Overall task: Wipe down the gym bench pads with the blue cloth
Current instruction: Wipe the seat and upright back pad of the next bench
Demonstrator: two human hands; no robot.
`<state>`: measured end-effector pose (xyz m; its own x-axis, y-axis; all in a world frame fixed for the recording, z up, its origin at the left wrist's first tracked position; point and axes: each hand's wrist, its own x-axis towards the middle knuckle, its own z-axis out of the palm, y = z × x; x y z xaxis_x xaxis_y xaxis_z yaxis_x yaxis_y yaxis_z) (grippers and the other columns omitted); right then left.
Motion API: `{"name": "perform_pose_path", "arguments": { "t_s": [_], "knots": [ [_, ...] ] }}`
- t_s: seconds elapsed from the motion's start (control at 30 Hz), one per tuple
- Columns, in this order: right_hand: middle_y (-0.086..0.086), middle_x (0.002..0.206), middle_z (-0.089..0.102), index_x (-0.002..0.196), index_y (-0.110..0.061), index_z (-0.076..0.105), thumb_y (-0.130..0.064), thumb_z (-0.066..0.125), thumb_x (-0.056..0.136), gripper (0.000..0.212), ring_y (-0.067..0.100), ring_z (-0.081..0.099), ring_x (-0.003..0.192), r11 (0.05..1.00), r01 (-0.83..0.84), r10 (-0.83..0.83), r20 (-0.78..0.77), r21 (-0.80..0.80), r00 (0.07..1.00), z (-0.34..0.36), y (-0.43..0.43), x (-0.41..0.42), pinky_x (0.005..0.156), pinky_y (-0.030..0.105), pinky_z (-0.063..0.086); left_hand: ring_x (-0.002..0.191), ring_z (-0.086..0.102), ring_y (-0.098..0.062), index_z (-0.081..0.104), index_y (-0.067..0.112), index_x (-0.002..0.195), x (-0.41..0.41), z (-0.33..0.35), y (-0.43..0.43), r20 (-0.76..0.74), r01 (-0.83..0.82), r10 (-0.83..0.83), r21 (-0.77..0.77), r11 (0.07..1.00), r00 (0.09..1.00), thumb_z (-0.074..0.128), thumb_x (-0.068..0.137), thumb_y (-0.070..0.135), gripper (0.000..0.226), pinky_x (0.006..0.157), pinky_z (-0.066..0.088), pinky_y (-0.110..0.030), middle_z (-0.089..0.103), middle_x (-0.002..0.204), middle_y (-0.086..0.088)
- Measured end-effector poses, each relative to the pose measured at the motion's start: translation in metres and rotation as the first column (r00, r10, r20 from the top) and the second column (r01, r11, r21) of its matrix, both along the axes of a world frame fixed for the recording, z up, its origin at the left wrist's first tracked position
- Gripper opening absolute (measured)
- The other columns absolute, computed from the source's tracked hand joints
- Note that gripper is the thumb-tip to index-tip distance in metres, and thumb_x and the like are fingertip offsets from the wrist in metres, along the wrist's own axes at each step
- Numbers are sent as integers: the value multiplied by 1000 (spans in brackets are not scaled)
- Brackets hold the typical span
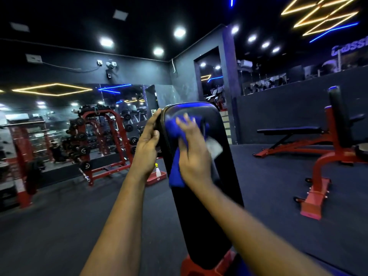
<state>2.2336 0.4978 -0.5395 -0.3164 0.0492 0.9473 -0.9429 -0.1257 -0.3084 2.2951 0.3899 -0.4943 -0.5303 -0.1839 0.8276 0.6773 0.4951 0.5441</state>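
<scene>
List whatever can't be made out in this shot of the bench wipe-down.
Head view:
blue cloth: mostly under the right hand, motion-blurred; its outline is unclear.
left hand: fingertips hidden behind the back pad edge.
back pad's base: cut off by the bottom edge.
spray bottle: too small, label unreadable.
wall lettering: cut by the right edge.

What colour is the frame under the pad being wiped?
Red; the frame shows below the black pad in the head view, the only one.
</scene>
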Motion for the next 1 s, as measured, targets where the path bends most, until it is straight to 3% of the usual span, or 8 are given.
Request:
{"name": "perform_pose_path", "arguments": {
  "t_s": [0.1, 0.2, 0.37, 0.47, 0.53, 0.6, 0.7, 1.0],
  "knots": [
    [-7, 159, 33, 142, -24, 53, -6, 55, 93, 52, 17, 24, 150, 990, 85, -79, -54, 110, 995, -81, 11, 29, 118, 45, 30, 136, 45, -11, 39, 31, 148, 8, 3, -4, 70, -4, 5, -11, 1000, 998, 31, 104, 0, 55, 106, 45, -37, 47, 149, 4],
    [-10, 159, 31, 143, -28, 51, -14, 51, 97, 48, 15, 20, 151, 988, 114, -111, -33, 108, 993, -65, 6, 21, 117, 48, 31, 137, 45, -17, 40, 47, 144, 11, 3, -7, 126, 29, -28, -9, 1000, 992, 31, 105, 3, 59, 88, 56, -40, 45, 149, 9],
    [2, 153, 44, 138, -20, 56, -17, 45, 97, 42, 20, 30, 147, 996, 75, -72, -70, 39, 995, 32, -7, -10, 121, 38, 26, 143, 35, -27, 42, 48, 140, 6, 2, -12, 99, 47, -45, -20, 999, 994, 33, 103, 0, 61, 112, 28, -65, 44, 150, -3],
    [7, 142, 55, 131, -15, 60, -17, 47, 97, 36, 22, 44, 139, 999, 49, -50, 36, 22, 998, 72, -2, -37, 116, 27, 29, 142, 36, -12, 39, 35, 148, 2, -2, -4, 16, -16, 16, -5, 1000, 1000, 35, 103, 10, 52, 119, 27, -50, 41, 153, 8],
    [7, 130, 63, 128, -17, 63, -14, 51, 98, 32, 23, 55, 124, 998, 62, -63, 186, 10, 981, 80, 10, -54, 99, 21, 38, 138, 37, 0, 36, 34, 150, -3, -9, 7, -38, -111, 111, 10, 994, 993, 33, 105, 14, 49, 119, 27, -26, 40, 153, 11],
    [8, 118, 66, 126, -21, 62, -18, 51, 99, 29, 26, 60, 109, 994, 107, -104, 319, 10, 942, 77, 21, -75, 81, 22, 39, 135, 37, 5, 31, 34, 152, -7, -17, 24, -94, -196, 200, 56, 979, 975, 30, 107, 17, 48, 111, 28, -10, 38, 153, 12],
    [11, 122, 66, 130, -20, 59, -22, 50, 101, 30, 32, 60, 110, 989, 150, -135, 442, 0, 887, 52, 29, -97, 83, 32, 42, 133, 32, 14, 30, 37, 152, -15, -22, 37, -159, -241, 258, 116, 963, 953, 26, 108, 23, 46, 108, 25, -5, 34, 148, 26],
    [8, 140, 57, 138, -16, 56, -16, 56, 99, 40, 33, 56, 123, 967, 239, -242, 633, 92, 735, -80, 34, -21, 94, 36, 42, 137, 41, -15, 21, 51, 150, -10, -21, 49, -58, -404, 414, 125, 906, 909, 22, 107, 32, 46, 113, 35, -36, 36, 155, 12]
  ]
}}
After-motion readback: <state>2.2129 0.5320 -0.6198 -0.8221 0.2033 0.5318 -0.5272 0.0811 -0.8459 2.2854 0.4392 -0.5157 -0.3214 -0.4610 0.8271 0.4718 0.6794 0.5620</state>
